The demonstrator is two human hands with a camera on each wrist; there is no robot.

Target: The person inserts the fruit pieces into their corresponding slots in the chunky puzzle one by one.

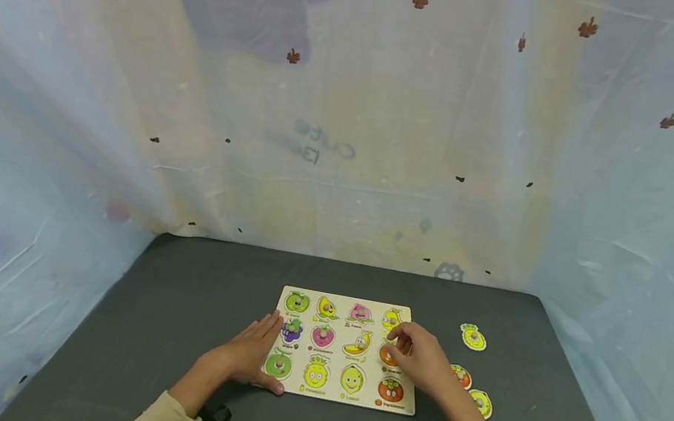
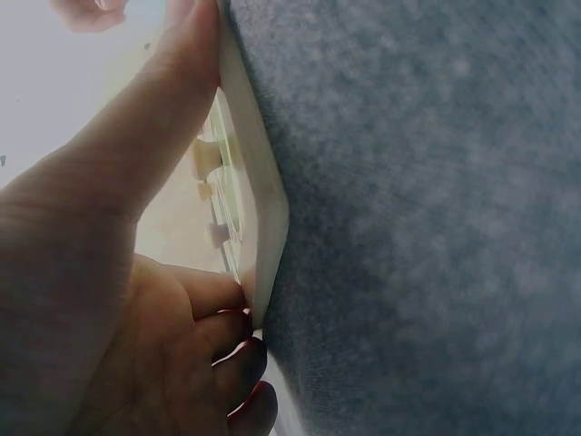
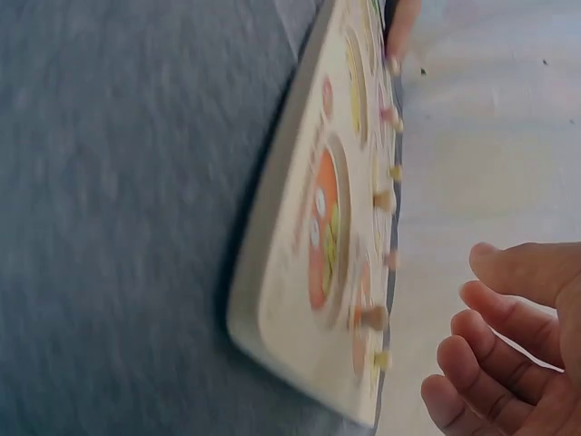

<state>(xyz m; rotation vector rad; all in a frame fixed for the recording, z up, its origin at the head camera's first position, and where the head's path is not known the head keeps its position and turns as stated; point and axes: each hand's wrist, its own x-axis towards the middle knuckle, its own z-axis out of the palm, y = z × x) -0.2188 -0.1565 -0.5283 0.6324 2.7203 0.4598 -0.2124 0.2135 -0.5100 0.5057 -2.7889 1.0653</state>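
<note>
A wooden peg puzzle board (image 1: 310,315) with fruit pictures lies on the dark table. My left hand (image 1: 250,347) rests at its front left corner, fingers straight along the left edge and thumb at the front edge. In the left wrist view, that thumb (image 2: 150,123) lies along the board's edge (image 2: 265,209). Over the right side of the board hovers my right hand (image 1: 419,357), near the orange piece (image 1: 387,356). Its fingers (image 3: 477,359) are loosely bent, with nothing between them. Wooden knobs (image 3: 374,316) stand up from several pieces; the persimmon slot (image 3: 324,236) shows no knob.
To the right of the board lie loose pieces: a pineapple (image 1: 473,338), a red-orange fruit (image 1: 460,374) partly hidden by the right forearm, and a yellow-green fruit (image 1: 481,404). Patterned sheeting (image 1: 351,130) hangs behind the table and along both sides.
</note>
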